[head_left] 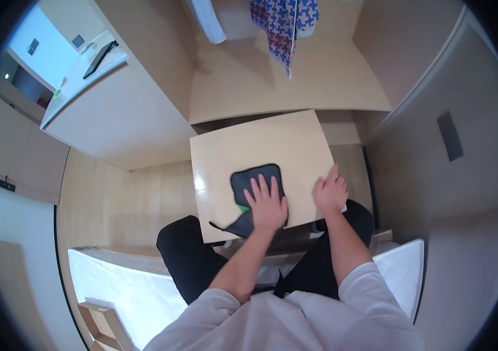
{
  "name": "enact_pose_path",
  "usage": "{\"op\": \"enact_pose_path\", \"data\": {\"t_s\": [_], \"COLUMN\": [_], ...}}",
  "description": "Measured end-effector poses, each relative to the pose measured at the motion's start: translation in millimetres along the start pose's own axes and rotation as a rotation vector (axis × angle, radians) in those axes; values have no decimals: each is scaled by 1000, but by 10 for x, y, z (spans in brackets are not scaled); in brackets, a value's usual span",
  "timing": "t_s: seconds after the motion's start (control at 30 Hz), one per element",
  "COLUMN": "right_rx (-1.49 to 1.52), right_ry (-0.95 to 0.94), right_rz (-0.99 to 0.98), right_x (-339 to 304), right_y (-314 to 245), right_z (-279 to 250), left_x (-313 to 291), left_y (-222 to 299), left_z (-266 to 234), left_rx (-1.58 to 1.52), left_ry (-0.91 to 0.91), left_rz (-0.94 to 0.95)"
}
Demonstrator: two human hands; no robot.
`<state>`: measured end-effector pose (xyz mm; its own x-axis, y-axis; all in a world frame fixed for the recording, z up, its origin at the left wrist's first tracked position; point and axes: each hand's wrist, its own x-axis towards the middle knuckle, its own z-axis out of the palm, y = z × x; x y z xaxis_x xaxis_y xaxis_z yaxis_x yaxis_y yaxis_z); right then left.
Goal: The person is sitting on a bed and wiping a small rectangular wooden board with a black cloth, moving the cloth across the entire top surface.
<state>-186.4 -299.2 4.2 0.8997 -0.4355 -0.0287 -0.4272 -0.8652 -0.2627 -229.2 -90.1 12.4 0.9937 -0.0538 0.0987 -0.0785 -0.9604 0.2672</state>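
Observation:
A pale wooden board, like a small tabletop, lies before me over my knees. On it rests a flat black fabric piece with rounded, piped corners, a green patch and a thin dark tail at its lower left; its exact kind I cannot make out. My left hand presses flat on this piece, fingers spread, hiding its middle. At the board's right edge lies my right hand, thumb and index finger stretched apart on the wood. Its other fingers reach the edge and are partly hidden.
Ahead is an open wooden wardrobe with a patterned blue-and-orange cloth hanging inside. A white-topped cabinet stands at left, and a grey door at right. Behind me are a plastic-wrapped white mattress and a cardboard tray.

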Motion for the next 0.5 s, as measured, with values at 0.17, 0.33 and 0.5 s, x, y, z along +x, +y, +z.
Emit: {"op": "enact_pose_path", "data": {"t_s": [0.17, 0.33, 0.5], "right_rx": [48, 2, 61], "right_ry": [-26, 296, -110], "right_rz": [-2, -536, -747], "right_x": [-85, -613, -1869], "right_y": [-28, -147, -898], "right_z": [25, 44, 49], "left_x": [-858, -705, -364], "left_y": [223, -443, -1686], "left_z": [-80, -323, -376], "left_rx": [-121, -433, 202], "left_ry": [-30, 66, 145], "left_rz": [49, -10, -573]}}
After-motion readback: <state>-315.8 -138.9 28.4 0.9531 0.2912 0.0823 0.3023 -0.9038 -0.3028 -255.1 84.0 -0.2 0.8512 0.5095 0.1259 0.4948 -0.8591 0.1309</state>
